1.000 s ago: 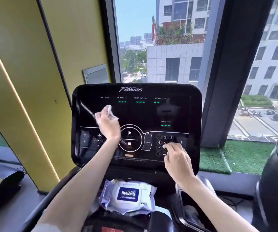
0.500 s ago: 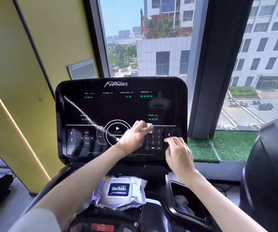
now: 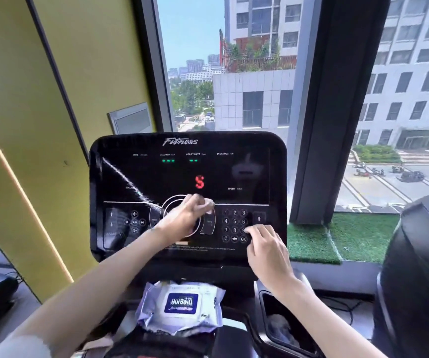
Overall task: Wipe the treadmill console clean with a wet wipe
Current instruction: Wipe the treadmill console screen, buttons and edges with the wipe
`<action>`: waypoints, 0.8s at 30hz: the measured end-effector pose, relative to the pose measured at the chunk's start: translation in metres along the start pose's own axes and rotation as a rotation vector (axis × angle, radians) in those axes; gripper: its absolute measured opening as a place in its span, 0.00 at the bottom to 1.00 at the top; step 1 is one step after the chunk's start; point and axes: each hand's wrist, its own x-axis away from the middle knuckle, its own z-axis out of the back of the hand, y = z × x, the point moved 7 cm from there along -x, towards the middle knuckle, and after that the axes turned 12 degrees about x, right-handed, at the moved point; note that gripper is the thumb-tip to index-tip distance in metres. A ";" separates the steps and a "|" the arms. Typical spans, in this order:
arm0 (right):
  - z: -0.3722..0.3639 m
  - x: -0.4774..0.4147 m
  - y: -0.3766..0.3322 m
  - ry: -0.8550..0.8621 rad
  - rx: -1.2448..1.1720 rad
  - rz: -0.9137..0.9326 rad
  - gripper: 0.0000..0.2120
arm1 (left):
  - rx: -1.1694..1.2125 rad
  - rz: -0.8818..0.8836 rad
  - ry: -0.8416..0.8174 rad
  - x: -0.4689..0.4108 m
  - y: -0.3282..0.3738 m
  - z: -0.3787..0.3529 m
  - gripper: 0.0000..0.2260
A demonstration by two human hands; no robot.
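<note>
Where the wipe pack [image 3: 181, 306] lies: on the ledge under the console, flap side up, nearest the camera, with nothing touching it.
Cup holder [image 3: 283, 324]: just right of the pack, dark inside; what it holds I cannot tell.
Right hand [image 3: 267, 251]: fingers spread and only lightly bent, their tips resting on the lower right of the keypad [image 3: 234, 221] near the 9 and OK. It holds nothing and has hardly shifted over the last second.
Left hand [image 3: 185, 215]: fingers curled round the wet wipe [image 3: 209, 204], which shows only as a blurred white scrap at the fingertips. It presses over the round start ring; a second ago it was up at the display's left side, then at the keypad's left edge.
Console [image 3: 272, 177]: the stroke has run down and across the glossy black panel, so the upper left looks covered, while the keypad and the right edge seem still to do.
Display: a red S [image 3: 199, 182] now glows mid-panel, and some green dashes are gone. A touch key has probably been triggered, so lighter passes over the buttons look wise.
Window: buildings and a car park beyond.
</note>
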 end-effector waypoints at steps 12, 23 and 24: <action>-0.019 -0.004 -0.026 -0.060 -0.007 0.023 0.17 | -0.036 -0.027 -0.021 -0.035 0.044 -0.029 0.30; -0.020 -0.003 -0.071 -0.046 0.039 -0.006 0.19 | 0.211 0.864 1.075 0.091 -0.135 0.161 0.19; -0.022 -0.004 -0.079 -0.044 0.044 -0.006 0.19 | 0.238 0.818 1.065 0.091 -0.132 0.164 0.21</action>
